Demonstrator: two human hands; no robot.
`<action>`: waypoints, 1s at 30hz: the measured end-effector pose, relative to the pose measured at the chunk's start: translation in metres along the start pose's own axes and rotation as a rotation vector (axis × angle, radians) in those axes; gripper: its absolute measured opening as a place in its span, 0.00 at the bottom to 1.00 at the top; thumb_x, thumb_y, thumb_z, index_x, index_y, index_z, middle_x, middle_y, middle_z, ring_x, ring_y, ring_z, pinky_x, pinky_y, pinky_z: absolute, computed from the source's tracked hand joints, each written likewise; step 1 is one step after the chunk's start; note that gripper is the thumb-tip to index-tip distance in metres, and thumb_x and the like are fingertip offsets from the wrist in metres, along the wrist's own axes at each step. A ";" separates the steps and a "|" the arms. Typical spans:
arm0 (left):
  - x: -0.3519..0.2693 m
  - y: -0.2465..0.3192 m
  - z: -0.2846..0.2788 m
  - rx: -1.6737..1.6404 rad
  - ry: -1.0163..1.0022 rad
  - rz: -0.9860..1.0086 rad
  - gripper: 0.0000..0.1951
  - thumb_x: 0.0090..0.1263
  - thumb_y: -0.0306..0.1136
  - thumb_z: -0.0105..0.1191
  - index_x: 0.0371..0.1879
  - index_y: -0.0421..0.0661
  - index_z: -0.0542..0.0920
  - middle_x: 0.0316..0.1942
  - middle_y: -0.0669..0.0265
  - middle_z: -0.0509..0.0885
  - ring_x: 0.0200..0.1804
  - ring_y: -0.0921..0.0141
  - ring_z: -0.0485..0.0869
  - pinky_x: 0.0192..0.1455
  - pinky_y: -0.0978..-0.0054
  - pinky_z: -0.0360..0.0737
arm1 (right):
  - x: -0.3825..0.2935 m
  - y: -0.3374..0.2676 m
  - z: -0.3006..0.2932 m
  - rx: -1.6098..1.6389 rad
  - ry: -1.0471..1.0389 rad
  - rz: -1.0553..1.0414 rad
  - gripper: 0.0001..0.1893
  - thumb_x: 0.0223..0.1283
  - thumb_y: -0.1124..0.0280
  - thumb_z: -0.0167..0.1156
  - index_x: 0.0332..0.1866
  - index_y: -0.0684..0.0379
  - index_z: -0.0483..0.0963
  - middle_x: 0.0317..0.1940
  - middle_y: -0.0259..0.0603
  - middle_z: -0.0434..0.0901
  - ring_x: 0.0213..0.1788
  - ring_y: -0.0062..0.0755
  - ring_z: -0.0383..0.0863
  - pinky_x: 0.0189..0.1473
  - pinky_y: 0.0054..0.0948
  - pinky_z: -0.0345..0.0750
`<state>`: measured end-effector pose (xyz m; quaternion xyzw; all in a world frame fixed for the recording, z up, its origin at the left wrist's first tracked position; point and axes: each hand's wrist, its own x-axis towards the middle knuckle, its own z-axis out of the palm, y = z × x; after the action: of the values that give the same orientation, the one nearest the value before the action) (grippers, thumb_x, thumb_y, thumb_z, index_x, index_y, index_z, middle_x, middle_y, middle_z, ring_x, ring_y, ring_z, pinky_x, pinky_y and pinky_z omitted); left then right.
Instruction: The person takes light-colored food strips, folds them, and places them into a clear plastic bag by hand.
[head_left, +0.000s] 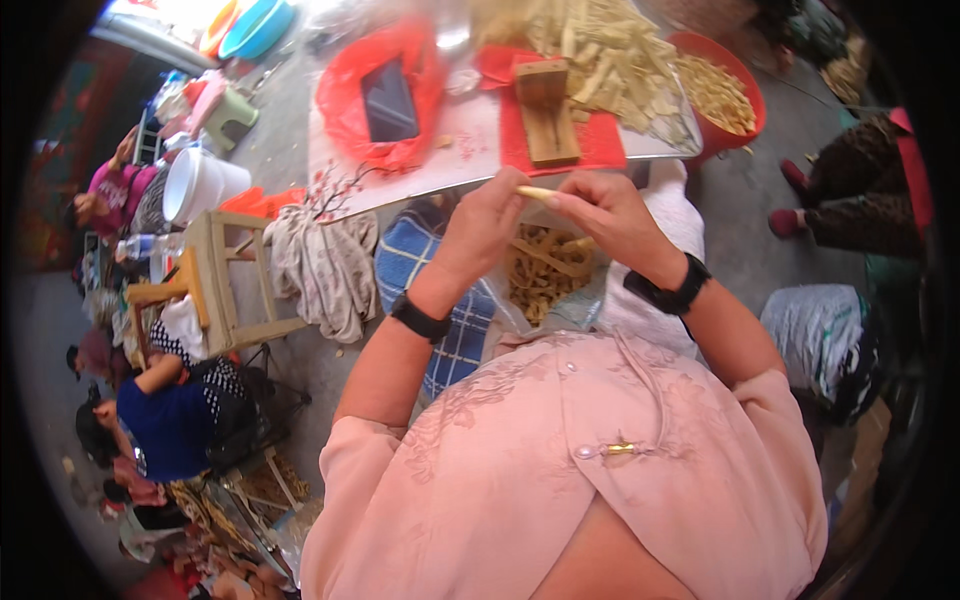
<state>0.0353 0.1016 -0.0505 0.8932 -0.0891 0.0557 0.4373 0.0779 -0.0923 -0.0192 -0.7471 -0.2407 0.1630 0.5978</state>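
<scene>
Both hands meet above my lap, just off the near edge of a low table (465, 161). Between them is a short pale-yellow rolled piece (535, 193). My left hand (487, 217) pinches its left end, and my right hand (611, 214) holds its right end between thumb and fingers. Below, a clear plastic bag (495, 289) in my lap holds curled brownish strips (547, 270). On a red mat (604, 139) ahead lies a wooden block tool (551, 120) with a narrow slot. Flat pale-yellow strips (615, 56) are heaped behind it.
A red basin (757, 94) of short pale pieces stands right of the table. A dark phone (390, 101) lies on a red plastic bag (341, 90). At left are a wooden stool (217, 285), a white bucket (199, 184) and several seated people. A person's legs (847, 187) are at right.
</scene>
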 end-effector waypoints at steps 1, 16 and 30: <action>0.008 0.002 0.000 -0.266 -0.115 -0.125 0.07 0.74 0.33 0.46 0.45 0.46 0.73 0.29 0.69 0.75 0.32 0.75 0.75 0.35 0.75 0.74 | 0.004 0.006 -0.008 -0.064 0.067 0.017 0.13 0.59 0.65 0.61 0.27 0.65 0.76 0.17 0.29 0.72 0.21 0.15 0.67 0.23 0.22 0.65; 0.063 0.022 0.032 0.710 0.097 0.258 0.04 0.62 0.26 0.48 0.34 0.47 0.70 0.23 0.60 0.76 0.27 0.58 0.79 0.27 0.61 0.75 | 0.024 0.042 -0.059 -0.024 0.238 0.007 0.16 0.60 0.63 0.58 0.24 0.65 0.74 0.17 0.31 0.70 0.22 0.19 0.66 0.26 0.25 0.65; 0.066 -0.005 0.032 0.807 0.063 0.072 0.03 0.63 0.28 0.46 0.33 0.46 0.73 0.25 0.56 0.81 0.29 0.55 0.82 0.29 0.56 0.76 | 0.038 0.058 -0.058 -0.396 0.302 0.045 0.13 0.58 0.64 0.50 0.27 0.65 0.74 0.25 0.55 0.76 0.31 0.55 0.77 0.35 0.43 0.72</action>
<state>0.1019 0.0724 -0.0619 0.9873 -0.0775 0.1289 0.0519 0.1499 -0.1285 -0.0606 -0.8707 -0.1591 0.0125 0.4653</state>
